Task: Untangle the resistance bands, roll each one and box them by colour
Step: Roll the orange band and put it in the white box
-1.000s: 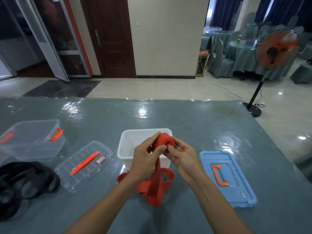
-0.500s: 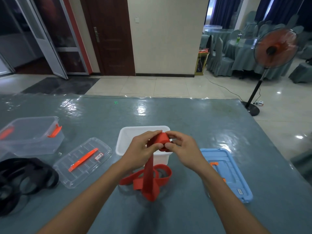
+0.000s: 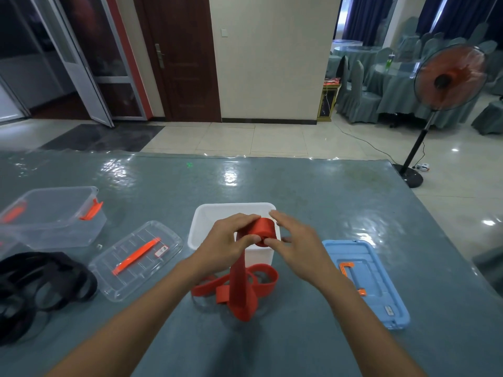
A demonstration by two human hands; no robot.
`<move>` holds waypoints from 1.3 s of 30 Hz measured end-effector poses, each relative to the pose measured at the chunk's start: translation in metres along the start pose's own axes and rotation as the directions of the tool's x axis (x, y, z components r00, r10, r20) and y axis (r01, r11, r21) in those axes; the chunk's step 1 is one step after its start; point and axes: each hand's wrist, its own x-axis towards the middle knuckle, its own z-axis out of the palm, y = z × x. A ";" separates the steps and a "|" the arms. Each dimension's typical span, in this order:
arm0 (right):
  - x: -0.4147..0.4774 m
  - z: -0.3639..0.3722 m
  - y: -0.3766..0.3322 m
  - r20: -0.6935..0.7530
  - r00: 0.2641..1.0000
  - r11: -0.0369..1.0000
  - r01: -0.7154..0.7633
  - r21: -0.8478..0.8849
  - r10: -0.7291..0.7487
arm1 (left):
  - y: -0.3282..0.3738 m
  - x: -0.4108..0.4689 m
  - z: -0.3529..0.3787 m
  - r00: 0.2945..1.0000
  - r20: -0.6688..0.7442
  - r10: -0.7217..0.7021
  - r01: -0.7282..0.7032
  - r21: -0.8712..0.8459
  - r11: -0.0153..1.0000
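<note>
- Between the two sets of fingertips, what's sitting there?
- That's the red resistance band (image 3: pixel 266 227), partly wound into a tight roll. The left hand (image 3: pixel 226 246) is gripping it, with the fingers curling over the top and the thumb pinching from below. The right hand (image 3: pixel 299 248) is touching the roll's near end with its thumb. Its other fingers are spreading fairly straight, closing on nothing.
- Anything crowding them?
- Yes, the white box (image 3: pixel 217 206) is sitting right behind and under the fingers. It's opaque plastic with an open top and rounded corners, and the hands are hiding part of its near rim. A blue lid (image 3: pixel 381 281) with an orange handle is lying flat to the right of the right fingers. A clear lid (image 3: pixel 130 278) and a clear box (image 3: pixel 54 221) with orange latches are lying well left of the left fingers. The black bands (image 3: pixel 68 270) are lying tangled farther left again. Everything is resting on a glossy grey-green table (image 3: pixel 313 191). A standing fan (image 3: pixel 449 77) is standing on the floor far beyond the right fingertips.
- Band texture, orientation?
- It's a flat, matte, rubbery strip. The roll is forming a short cylinder whose axis seems to be running roughly near-to-far, with the near end tipping down toward the right thumb. The unrolled tail is hanging from the left fingers, long axis near vertical. It's then looping loosely on the table below the wrists, in front of the box.
</note>
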 end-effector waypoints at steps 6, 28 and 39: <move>0.001 -0.012 -0.009 -0.060 0.996 0.971 -0.054 0.235 0.070 | 0.006 0.008 0.002 0.998 -0.008 0.063 -0.064 -0.061 0.996; 0.004 0.035 -0.004 -0.016 0.979 0.698 -0.133 0.703 0.203 | 0.005 0.000 -0.004 0.972 -0.084 -0.221 0.172 -0.389 0.905; 0.014 0.113 -0.006 0.056 0.963 0.939 -0.268 0.216 0.262 | 0.048 0.045 -0.069 0.970 -0.238 -0.055 -0.034 -0.354 0.934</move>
